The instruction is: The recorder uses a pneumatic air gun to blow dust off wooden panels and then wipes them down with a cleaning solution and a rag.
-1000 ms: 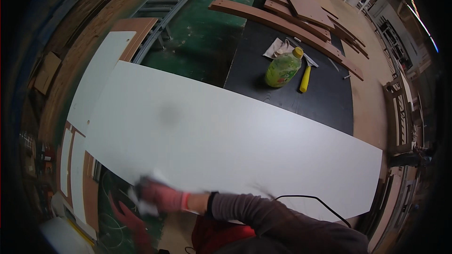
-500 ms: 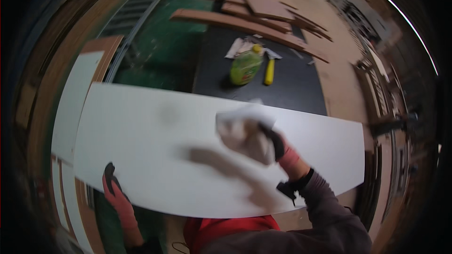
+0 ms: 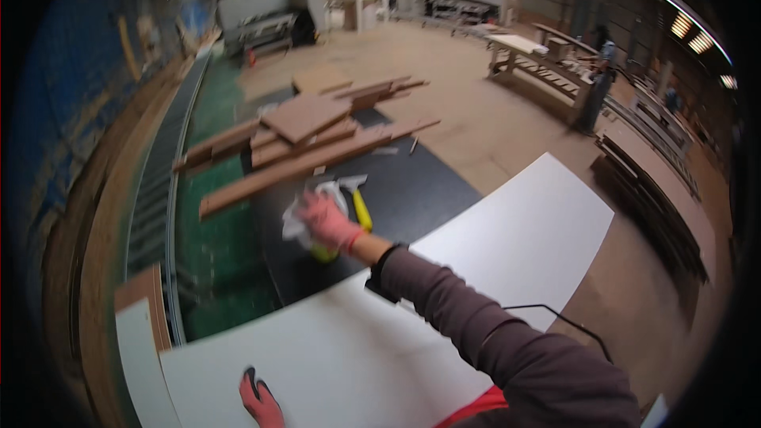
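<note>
A large white panel point(image 3: 317, 372) lies across the front, and my left hand point(image 3: 260, 398), in a red glove with dark fingertips, is over its near left part. The fingers there look loosely stretched, with nothing seen in them. My right hand point(image 3: 326, 222), gloved the same way, reaches beyond the panel's far edge above a black board. A crumpled white rag point(image 3: 293, 228) bunches under its blurred fingers, which appear closed on it. Mostly hidden beneath the right hand is a green bottle point(image 3: 323, 254). Beside the hand lies a yellow-handled tool point(image 3: 361, 210).
The black board point(image 3: 420, 190) carries stacked brown boards point(image 3: 305, 123) at its far side. A roller conveyor point(image 3: 158, 190) runs along the left. At the right stand a stack of panels point(image 3: 658, 190) and a workbench point(image 3: 539, 71), with a person point(image 3: 600, 83) nearby.
My right hand has moved from over the white panel, forward and left to the bottle, with the rag. The view has tilted up and turned. My left hand stays by the panel's near left.
</note>
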`<state>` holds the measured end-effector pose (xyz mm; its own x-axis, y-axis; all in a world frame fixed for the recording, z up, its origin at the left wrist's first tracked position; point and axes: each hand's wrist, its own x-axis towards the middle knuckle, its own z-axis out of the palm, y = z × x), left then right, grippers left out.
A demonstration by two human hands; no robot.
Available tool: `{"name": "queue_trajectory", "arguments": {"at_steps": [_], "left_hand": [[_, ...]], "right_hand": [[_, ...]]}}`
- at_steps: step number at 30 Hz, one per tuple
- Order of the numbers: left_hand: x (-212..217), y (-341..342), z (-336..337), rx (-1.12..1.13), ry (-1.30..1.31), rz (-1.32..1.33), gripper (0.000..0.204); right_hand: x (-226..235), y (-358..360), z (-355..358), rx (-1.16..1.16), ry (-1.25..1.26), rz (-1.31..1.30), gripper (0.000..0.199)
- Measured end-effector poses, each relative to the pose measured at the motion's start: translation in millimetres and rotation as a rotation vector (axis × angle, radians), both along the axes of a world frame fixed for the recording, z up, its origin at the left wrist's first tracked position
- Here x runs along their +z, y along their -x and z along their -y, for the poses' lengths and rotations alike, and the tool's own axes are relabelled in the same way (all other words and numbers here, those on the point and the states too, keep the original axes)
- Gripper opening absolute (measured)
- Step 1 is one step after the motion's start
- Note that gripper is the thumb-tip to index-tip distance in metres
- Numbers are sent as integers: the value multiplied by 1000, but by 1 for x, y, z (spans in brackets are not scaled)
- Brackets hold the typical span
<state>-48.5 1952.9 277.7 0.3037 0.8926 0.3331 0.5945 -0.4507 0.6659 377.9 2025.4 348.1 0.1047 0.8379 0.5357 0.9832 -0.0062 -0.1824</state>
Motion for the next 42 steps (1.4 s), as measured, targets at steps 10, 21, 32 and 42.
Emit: {"name": "queue_trajectory", "arguments": {"at_steps": [10,21,32,42], "left_hand": [[-18,-89,-118,-218,159,-189,35],[-113,-114,-234,-747,-427,-1250,40],[-155,-78,-279,-843,-1011,-1594,39],[32,-51,-36,-31,-344,-1269,24]], "right_hand": [[29,6,107,9,97,90,74],[-96,0,533,-1362,-484,-545,64],[-144,37,574,-1284,-364,-1564,45],[-152,31,605,-1192,-292,-1641,38]]}}
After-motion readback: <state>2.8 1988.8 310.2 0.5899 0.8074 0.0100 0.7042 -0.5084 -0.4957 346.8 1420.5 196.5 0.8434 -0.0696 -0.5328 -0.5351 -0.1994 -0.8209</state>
